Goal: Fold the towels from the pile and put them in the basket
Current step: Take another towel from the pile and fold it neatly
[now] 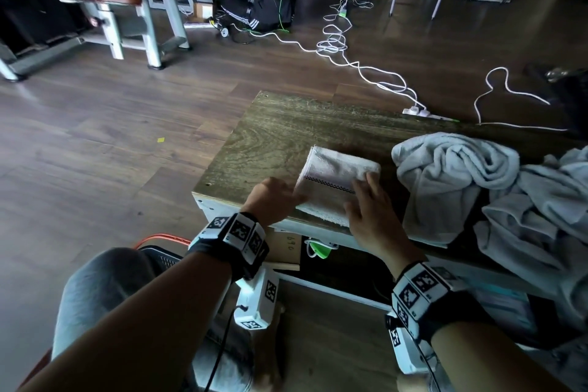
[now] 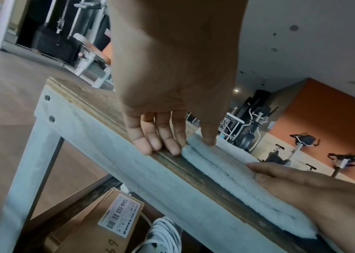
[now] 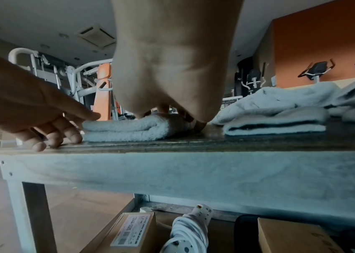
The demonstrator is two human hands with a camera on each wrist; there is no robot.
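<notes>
A pale folded towel (image 1: pixel 331 177) with a dark stitched stripe lies near the front edge of the wooden table (image 1: pixel 280 127). My left hand (image 1: pixel 286 196) is at its left edge. In the left wrist view the thumb presses the towel's (image 2: pixel 219 164) top corner and the fingers (image 2: pixel 156 140) rest straight on the table beside it. My right hand (image 1: pixel 366 194) lies flat on the towel's near right part, and its fingers (image 3: pixel 167 111) press the towel (image 3: pixel 128 128) down. The loose pile of grey towels (image 1: pixel 483 188) sits at the right. No basket is clearly in view.
A black mesh object with an orange rim (image 1: pixel 159 248) shows by my left knee. Cardboard boxes (image 3: pixel 133 231) and a coiled white cable (image 3: pixel 189 232) sit on the shelf under the table. White cables (image 1: pixel 366 70) trail over the floor beyond, and gym equipment (image 1: pixel 127 3) stands far left.
</notes>
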